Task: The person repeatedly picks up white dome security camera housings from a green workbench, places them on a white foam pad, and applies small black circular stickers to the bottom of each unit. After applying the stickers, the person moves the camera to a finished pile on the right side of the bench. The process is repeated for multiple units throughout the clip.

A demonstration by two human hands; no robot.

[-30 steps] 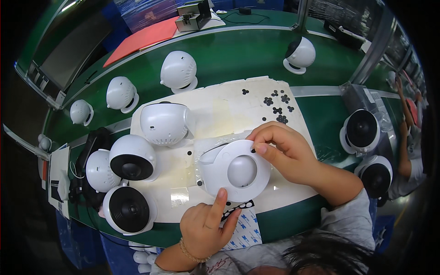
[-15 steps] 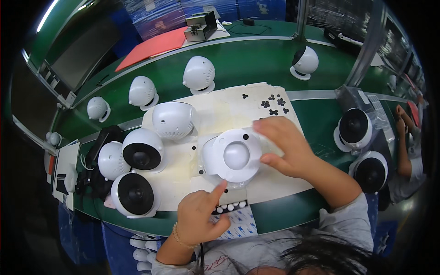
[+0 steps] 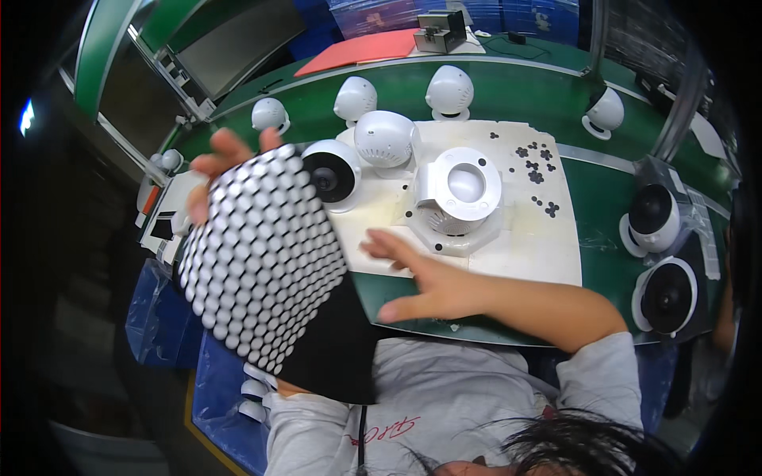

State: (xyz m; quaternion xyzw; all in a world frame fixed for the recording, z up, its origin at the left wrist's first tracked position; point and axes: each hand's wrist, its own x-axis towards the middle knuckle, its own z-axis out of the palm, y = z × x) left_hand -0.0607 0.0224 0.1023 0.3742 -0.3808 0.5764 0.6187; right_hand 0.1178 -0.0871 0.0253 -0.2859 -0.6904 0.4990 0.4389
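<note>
Holding a sheet (image 3: 337,349) up at the left with the left hand (image 3: 208,168), clamped at its upper left edge and partly hidden behind it. Showing on this black sheet close rows of white dots (image 3: 262,230), with bare black at the lower end. Holding out the right hand (image 3: 440,285) just beside the sheet, with fingers and thumb apart, slightly blurred. Facing, on a cream board (image 3: 548,254) beyond the right hand, an upturned camera (image 3: 454,220), with its ring base (image 3: 490,198) uppermost and a black pad (image 3: 482,162) on the ring. Seeing, toward the board's far right, loose pads (image 3: 536,178) in small clusters. Seeing also a black-faced camera (image 3: 332,176) partly behind the sheet, a white one (image 3: 384,139) next to it, and more cameras (image 3: 450,91) along the green shelf (image 3: 524,91). Having two further black-faced ones (image 3: 668,297) at the right and, at the back, a red panel (image 3: 357,54).
</note>
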